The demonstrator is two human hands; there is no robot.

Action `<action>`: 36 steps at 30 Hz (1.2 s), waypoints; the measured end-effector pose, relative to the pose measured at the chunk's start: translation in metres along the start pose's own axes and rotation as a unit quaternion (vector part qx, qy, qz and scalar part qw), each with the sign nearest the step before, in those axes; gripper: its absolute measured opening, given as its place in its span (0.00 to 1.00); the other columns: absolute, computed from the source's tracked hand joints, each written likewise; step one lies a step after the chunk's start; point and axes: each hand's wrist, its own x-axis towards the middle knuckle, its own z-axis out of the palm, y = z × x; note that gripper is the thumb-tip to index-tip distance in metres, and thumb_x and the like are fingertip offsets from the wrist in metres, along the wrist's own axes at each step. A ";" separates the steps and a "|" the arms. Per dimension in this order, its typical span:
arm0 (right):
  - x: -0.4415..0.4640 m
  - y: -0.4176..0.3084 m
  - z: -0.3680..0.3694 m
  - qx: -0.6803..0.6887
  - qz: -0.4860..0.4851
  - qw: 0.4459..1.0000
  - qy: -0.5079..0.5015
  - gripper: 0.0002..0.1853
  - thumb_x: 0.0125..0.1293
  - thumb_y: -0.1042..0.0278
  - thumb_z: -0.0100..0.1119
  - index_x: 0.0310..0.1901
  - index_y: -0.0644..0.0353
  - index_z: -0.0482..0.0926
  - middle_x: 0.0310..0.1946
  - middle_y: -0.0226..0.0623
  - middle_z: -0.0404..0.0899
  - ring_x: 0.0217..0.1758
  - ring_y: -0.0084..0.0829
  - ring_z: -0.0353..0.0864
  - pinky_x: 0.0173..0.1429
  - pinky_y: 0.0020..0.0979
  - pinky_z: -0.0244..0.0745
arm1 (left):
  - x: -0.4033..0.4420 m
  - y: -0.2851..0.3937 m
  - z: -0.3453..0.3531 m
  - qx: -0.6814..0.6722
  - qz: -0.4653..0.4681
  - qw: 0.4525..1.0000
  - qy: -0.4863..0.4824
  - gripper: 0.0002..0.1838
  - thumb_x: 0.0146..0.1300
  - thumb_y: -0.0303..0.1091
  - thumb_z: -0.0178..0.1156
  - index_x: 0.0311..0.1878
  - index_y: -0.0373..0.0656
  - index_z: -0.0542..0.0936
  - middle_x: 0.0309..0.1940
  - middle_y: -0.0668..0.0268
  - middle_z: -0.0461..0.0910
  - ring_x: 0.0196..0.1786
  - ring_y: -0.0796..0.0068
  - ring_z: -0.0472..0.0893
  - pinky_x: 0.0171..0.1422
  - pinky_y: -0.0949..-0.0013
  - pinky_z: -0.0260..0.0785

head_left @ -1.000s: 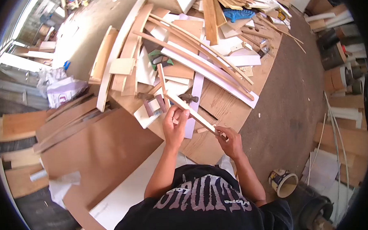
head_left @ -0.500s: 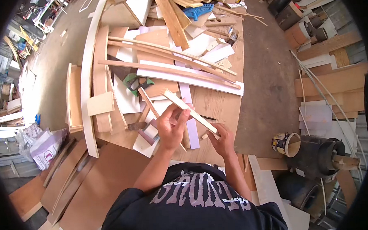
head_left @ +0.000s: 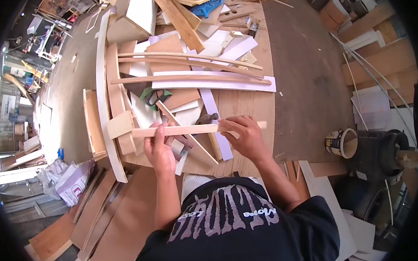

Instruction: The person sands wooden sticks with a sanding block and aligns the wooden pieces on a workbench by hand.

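Observation:
A narrow pale wooden strip [head_left: 190, 130] lies crosswise in front of me, held level above the workbench [head_left: 245, 103]. My left hand [head_left: 160, 149] grips it near its left end, thumb and fingers closed round it. Farther right, my right hand [head_left: 244, 134] has its fingers closed on the strip, whose right end sticks out past them. Under the held strip, a thin wooden piece [head_left: 200, 147] slants across the bench. A hammer [head_left: 207, 118] shows just behind the strip, its handle partly hidden. A green and black tool [head_left: 154, 96] lies beyond my left hand.
Long thin strips [head_left: 192, 79], boards and white offcuts are piled over the bench's far part, with a blue tool [head_left: 207, 7] at the back. A bucket [head_left: 341, 143] stands on the floor at right. Large brown panels [head_left: 129, 222] lie at lower left.
The strip has turned from slanting to nearly level across the view. My hands have moved farther apart, the left one leftward along it. The camera view has shifted and rotated over the bench.

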 end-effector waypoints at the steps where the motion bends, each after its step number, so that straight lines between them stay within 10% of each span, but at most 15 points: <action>1: -0.001 -0.009 0.004 -0.004 0.003 1.000 0.006 0.17 0.54 0.72 0.75 0.48 0.54 0.87 0.41 0.36 0.86 0.47 0.37 0.84 0.58 0.38 0.75 | -0.001 0.000 -0.006 -0.025 0.005 0.999 0.037 0.16 0.73 0.30 0.59 0.59 0.32 0.73 0.50 0.53 0.82 0.56 0.55 0.84 0.61 0.55 0.81; 4: -0.023 -0.031 0.025 -0.053 -0.054 0.982 0.175 0.11 0.55 0.72 0.74 0.40 0.59 0.84 0.40 0.35 0.85 0.45 0.37 0.84 0.55 0.37 0.76 | 0.001 0.000 -0.026 -0.068 -0.012 0.995 0.077 0.14 0.72 0.29 0.61 0.56 0.35 0.76 0.50 0.54 0.82 0.57 0.54 0.83 0.64 0.54 0.80; 9: -0.042 -0.055 0.079 0.162 0.177 0.971 0.006 0.16 0.61 0.72 0.73 0.50 0.63 0.82 0.40 0.37 0.84 0.38 0.32 0.85 0.43 0.29 0.80 | 0.016 -0.010 -0.061 -0.133 -0.043 0.987 0.078 0.11 0.70 0.29 0.63 0.53 0.38 0.79 0.49 0.56 0.82 0.56 0.55 0.84 0.64 0.55 0.81; 16: -0.013 -0.081 0.156 0.571 0.419 0.680 0.189 0.11 0.77 0.61 0.58 0.53 0.57 0.75 0.40 0.29 0.81 0.45 0.23 0.83 0.50 0.30 0.80 | 0.035 -0.005 -0.085 -0.165 -0.091 0.982 -0.013 0.12 0.69 0.26 0.63 0.54 0.38 0.78 0.49 0.57 0.83 0.56 0.56 0.84 0.62 0.58 0.83; 19: -0.011 -0.088 0.178 0.571 0.355 0.687 0.277 0.15 0.75 0.62 0.60 0.55 0.61 0.75 0.48 0.31 0.78 0.48 0.23 0.80 0.49 0.28 0.80 | 0.032 -0.009 -0.108 -0.141 -0.100 0.983 -0.055 0.23 0.68 0.28 0.65 0.64 0.39 0.72 0.57 0.54 0.79 0.61 0.57 0.80 0.67 0.53 0.78; 22: -0.007 -0.098 0.178 0.535 0.309 0.718 0.319 0.15 0.75 0.63 0.59 0.57 0.62 0.74 0.48 0.32 0.78 0.50 0.24 0.81 0.52 0.30 0.80 | 0.029 -0.025 -0.145 0.034 -0.067 0.991 0.113 0.48 0.67 0.32 0.68 0.80 0.44 0.45 0.62 0.56 0.70 0.66 0.65 0.69 0.75 0.54 0.59; 31: -0.029 -0.084 0.158 0.455 0.170 0.843 0.233 0.17 0.75 0.70 0.59 0.60 0.65 0.73 0.47 0.33 0.75 0.50 0.29 0.84 0.54 0.29 0.79 | 0.006 -0.047 -0.136 0.185 0.054 0.978 -0.079 0.25 0.69 0.32 0.64 0.65 0.35 0.71 0.61 0.56 0.75 0.68 0.63 0.71 0.77 0.57 0.56; 36: -0.045 -0.064 0.144 0.382 0.117 0.894 0.202 0.13 0.73 0.77 0.57 0.57 0.68 0.76 0.49 0.34 0.69 0.50 0.26 0.80 0.56 0.27 0.76 | -0.008 -0.065 -0.116 0.393 0.117 0.908 -0.092 0.29 0.65 0.45 0.66 0.61 0.34 0.74 0.58 0.49 0.77 0.63 0.53 0.75 0.69 0.56 0.65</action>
